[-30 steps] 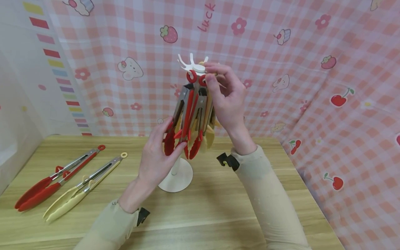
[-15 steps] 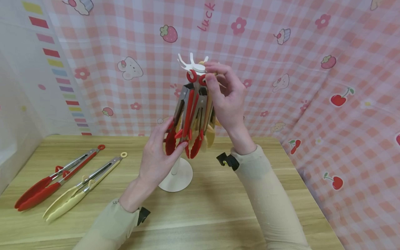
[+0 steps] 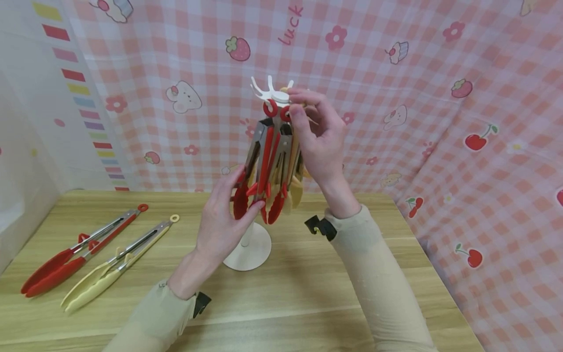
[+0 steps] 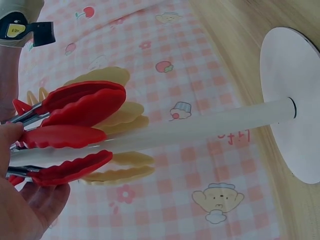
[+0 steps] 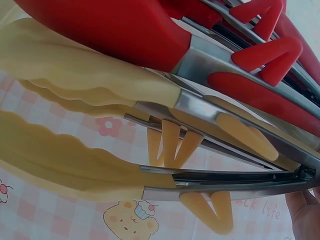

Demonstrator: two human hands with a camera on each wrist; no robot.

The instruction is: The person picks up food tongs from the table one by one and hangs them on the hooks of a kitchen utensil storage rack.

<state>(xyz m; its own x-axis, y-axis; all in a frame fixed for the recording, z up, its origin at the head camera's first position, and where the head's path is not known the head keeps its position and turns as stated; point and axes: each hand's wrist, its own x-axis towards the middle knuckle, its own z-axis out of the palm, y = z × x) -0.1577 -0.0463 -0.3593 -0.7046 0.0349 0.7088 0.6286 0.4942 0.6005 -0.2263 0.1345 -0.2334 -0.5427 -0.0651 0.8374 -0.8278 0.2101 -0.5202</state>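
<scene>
left grip (image 3: 217, 222) curls round scalloped red-and-steel tongs (image 3: 264, 152); right grip (image 3: 323, 137) half curled, hold i cannot tell.

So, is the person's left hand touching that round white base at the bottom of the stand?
Apart. The left wrist view shows a bare stretch of white pole between the left hand, around the red tongs, and the base.

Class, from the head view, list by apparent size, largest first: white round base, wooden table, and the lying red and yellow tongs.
1. Wooden table
2. Lying red tongs and lying yellow tongs: too alike to rank apart
3. White round base
</scene>
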